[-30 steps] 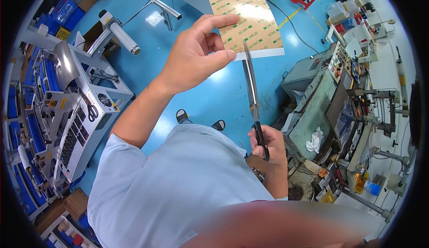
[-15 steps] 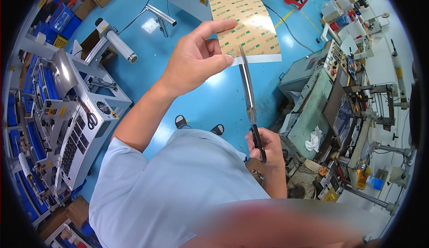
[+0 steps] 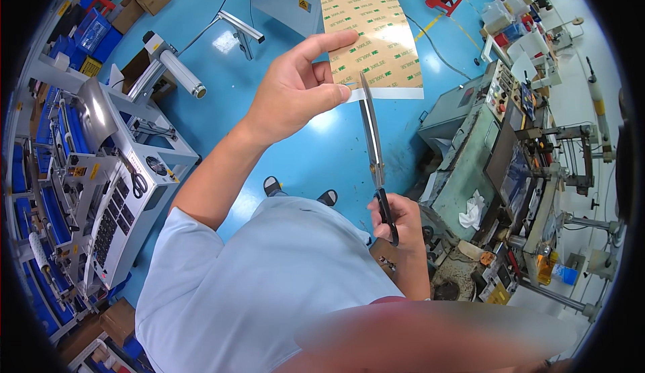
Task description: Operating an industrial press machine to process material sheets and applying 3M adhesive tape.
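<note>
I see the left hand [image 3: 292,94] pinching the tan sheet [image 3: 376,40] by its left side, above the blue floor [image 3: 312,154]. The right hand [image 3: 402,222] grips the scissors [image 3: 371,138], one blade over the sheet's white border; the other probably passes behind.

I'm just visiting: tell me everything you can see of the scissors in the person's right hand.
The scissors have long, slim, silver blades that look like shiny metal, and black handles, perhaps plastic. The right hand grips the handles. The scissors point forward, away from the person, with their front end at the white near edge of a tan sheet; one blade tip shows over its patterned face. How far the blades are open is hard to tell.
</note>
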The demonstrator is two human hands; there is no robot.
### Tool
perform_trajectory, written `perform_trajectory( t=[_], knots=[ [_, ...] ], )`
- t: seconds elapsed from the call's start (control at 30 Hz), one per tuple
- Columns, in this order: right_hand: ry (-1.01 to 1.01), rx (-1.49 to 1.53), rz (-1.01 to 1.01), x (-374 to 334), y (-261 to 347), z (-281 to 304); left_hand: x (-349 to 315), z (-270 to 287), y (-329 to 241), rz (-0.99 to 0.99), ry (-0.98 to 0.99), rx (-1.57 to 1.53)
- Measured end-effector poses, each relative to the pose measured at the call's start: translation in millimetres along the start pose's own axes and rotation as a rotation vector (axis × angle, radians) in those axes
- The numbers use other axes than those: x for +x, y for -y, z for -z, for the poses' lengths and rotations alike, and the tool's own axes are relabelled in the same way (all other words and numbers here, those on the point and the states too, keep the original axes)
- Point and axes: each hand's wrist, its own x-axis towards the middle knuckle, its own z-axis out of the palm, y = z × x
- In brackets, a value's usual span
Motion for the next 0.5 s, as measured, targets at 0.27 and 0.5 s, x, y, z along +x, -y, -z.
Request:
perform_trajectory(
  t=[0.27, 0.5],
  knots=[
    [-0.009, 0.002, -0.132, -7, 1, 3, -4, 1, 0, -0.003, 0.042, -0.01],
    [0.084, -0.068, -0.162, -33, -36, 33, 15, 5, 29, -0.037, -0.268, 0.059]
  ],
)
